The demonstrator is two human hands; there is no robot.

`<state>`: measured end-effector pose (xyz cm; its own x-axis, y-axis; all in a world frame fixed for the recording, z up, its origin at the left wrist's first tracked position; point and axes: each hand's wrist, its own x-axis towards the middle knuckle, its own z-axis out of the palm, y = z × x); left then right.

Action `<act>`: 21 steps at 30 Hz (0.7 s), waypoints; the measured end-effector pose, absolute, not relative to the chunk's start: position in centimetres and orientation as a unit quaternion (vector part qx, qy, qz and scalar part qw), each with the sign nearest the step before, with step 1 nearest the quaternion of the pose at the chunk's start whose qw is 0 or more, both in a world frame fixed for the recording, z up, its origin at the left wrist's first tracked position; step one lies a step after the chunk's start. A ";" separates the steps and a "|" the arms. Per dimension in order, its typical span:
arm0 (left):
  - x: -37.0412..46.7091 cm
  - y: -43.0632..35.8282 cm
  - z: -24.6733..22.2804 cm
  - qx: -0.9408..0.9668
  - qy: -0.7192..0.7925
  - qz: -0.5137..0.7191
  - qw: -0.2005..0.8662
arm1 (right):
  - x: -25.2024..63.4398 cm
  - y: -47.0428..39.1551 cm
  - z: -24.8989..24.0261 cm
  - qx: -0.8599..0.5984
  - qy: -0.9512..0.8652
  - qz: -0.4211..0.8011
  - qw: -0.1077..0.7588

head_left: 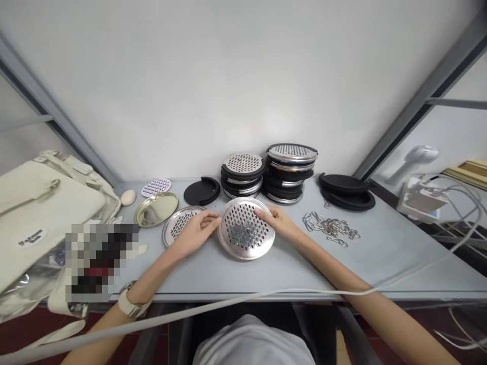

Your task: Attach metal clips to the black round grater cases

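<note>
My right hand [277, 221] is closed on the right side of a round metal grater [247, 238], thumb over its holed face. The disc is tilted up toward me above the grey table. My left hand [196, 232] is at its left rim, fingers loosely curled and slightly apart; whether the fingertips touch the rim is hard to tell. Partly covered by that hand, another silver grater disc [175, 223] lies on the table. Behind it is a shallow gold-toned round dish [157, 210], near a purple-patterned oval piece [156, 187] and a notched black round holder [201, 191].
Two stacks of graters in black holders, a lower stack [243, 177] and a taller stack [289, 175], stand near the wall. Rightward lie black round holders [346, 190] and a pile of metal clips [331, 226]. A white cable [266, 294] crosses in front; a cream bag [49, 208] sits left.
</note>
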<state>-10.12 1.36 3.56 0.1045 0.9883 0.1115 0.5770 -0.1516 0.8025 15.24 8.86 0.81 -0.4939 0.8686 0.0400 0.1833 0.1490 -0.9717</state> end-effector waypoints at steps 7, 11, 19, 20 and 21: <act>-13.9 10.8 3.8 0.716 0.645 0.253 0.084 | 15.4 9.8 0.9 -0.393 -0.631 0.596 0.304; -13.5 13.0 3.2 0.725 0.663 0.178 0.055 | 15.8 10.0 1.6 -0.378 -0.637 0.603 0.298; -13.5 13.5 3.3 0.699 0.701 0.124 0.067 | 16.0 10.4 1.1 -0.373 -0.636 0.595 0.321; -13.7 13.5 3.6 0.690 0.709 0.131 0.071 | 15.9 10.4 1.0 -0.369 -0.635 0.598 0.322; -13.9 13.4 4.1 0.678 0.717 0.142 0.073 | 15.7 10.3 1.0 -0.364 -0.632 0.605 0.319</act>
<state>-13.93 13.40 4.08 -0.0689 0.9938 0.0878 0.9523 0.0393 0.3028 15.73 10.31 0.95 -0.5303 0.8470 -0.0375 0.0741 0.0023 -0.9973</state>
